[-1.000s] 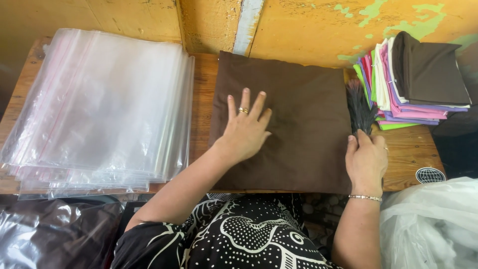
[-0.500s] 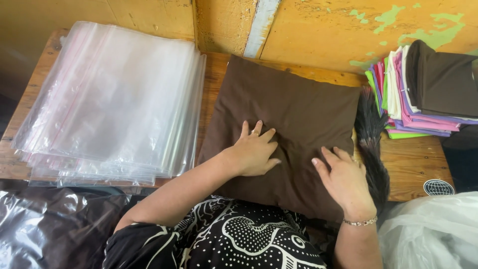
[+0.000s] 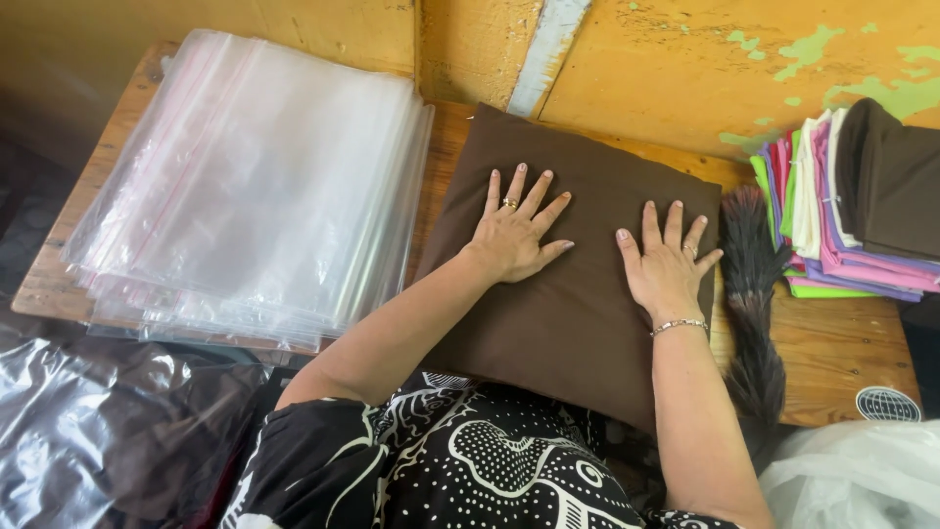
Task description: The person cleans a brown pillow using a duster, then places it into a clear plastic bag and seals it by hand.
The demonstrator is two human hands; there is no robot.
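both hands lie flat on the folded brown cloth, which sits in the middle of the wooden counter with its near edge hanging over toward the person's lap. the left hand presses on the upper middle of the cloth, fingers spread, a ring showing. the right hand presses just beside it toward the cloth's right side, also spread, with a bracelet at the wrist. neither grip has closed on anything: palms down, fingers open, only resting weight on the fabric.

to the left of the cloth is a thick stack of clear plastic bags, edges fanned, touching or nearly touching the cloth's left edge. to the right, a dark feathery duster lies along the counter just beside the cloth, and beyond it a pile of folded cloths in green, white, pink, purple and brown. a crumpled clear plastic sheet lies low at the left, and a white plastic bag at the lower right.

as far as i can judge, the cloth is already folded into a neat square and is being flattened. it is not in any bag, and the bag stack looks untouched by either hand, so any bagging is not begun.
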